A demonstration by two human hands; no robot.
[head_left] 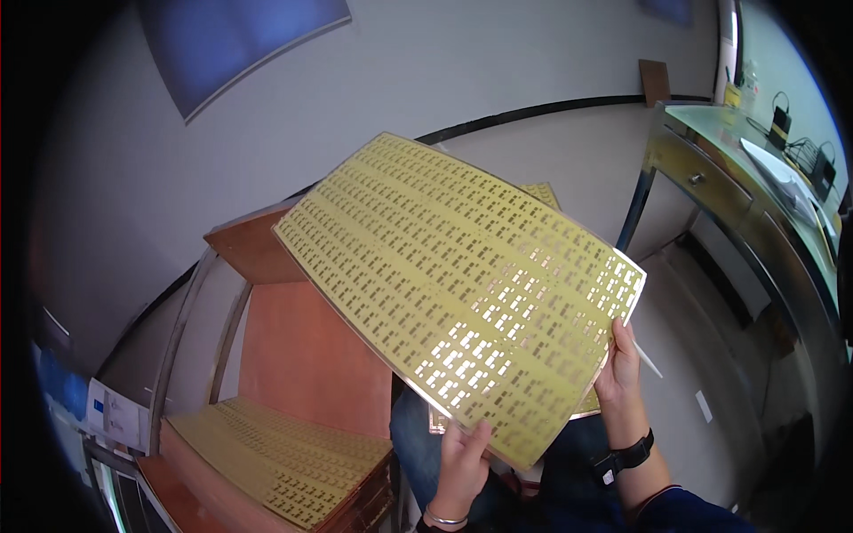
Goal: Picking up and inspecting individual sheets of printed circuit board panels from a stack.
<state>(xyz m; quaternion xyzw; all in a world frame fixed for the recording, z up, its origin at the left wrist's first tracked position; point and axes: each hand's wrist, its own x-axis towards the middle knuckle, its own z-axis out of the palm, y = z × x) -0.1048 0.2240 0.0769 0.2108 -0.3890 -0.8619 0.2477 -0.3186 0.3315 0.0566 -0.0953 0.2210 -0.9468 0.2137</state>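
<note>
A large thin yellow sheet (pixel 444 275) with rows of small rectangular cut-outs is held up in front of me, tilted. My left hand (pixel 462 466) grips its lower edge, thumb on the front face. My right hand (pixel 622 373) holds its right lower edge; a dark watch sits on that wrist. A second similar sheet (pixel 544 194) lies behind the first, only its edges showing. Light shines through the cut-outs near the lower middle.
A stack of similar yellow sheets (pixel 275 457) lies on a low brown board at lower left. A brown board (pixel 302 355) stands upright behind it. A metal table (pixel 711 169) with a drawer knob stands at right, cables and devices on top.
</note>
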